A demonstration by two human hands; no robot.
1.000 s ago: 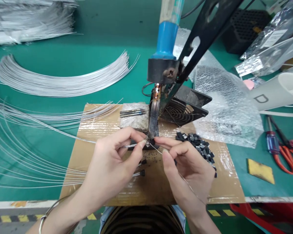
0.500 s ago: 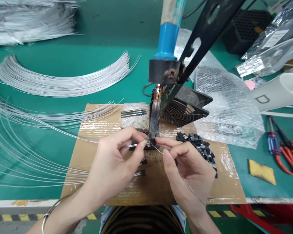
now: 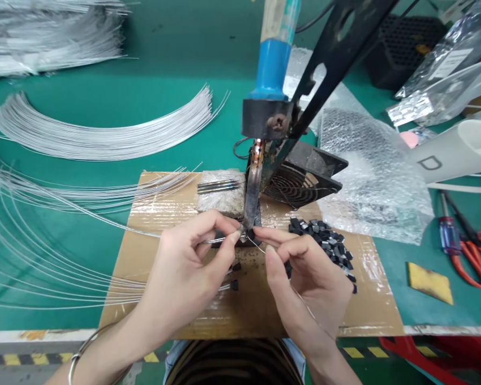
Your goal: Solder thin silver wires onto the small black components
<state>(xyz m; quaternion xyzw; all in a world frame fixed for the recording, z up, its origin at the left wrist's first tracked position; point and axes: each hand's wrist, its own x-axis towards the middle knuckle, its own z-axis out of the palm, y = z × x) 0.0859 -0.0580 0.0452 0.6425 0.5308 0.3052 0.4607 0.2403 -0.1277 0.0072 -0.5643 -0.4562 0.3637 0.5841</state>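
My left hand (image 3: 184, 272) pinches a thin grey wire (image 3: 104, 220) whose end meets the tip of a mounted soldering iron (image 3: 253, 187) with a blue handle (image 3: 270, 64). My right hand (image 3: 308, 272) pinches a fine strand of solder wire (image 3: 260, 247) and points it at the same tip. Both fingertips sit just below the iron, over a taped cardboard sheet (image 3: 176, 315). A small black part appears at the joint, mostly hidden by my fingers. Two finished wires with black ends (image 3: 233, 285) lie under my left hand.
A heap of small black parts (image 3: 328, 243) lies right of my right hand. Bundles of grey wires (image 3: 96, 133) curve across the green table at left. A small black fan (image 3: 300, 179), bubble wrap (image 3: 377, 176), a yellow sponge (image 3: 428, 282), a screwdriver (image 3: 448, 235) and red-handled scissors (image 3: 473, 256) sit at right.
Almost nothing has moved; both hands hold the same pinch at the iron's tip, with only slight shifts of the fingers and the camera.
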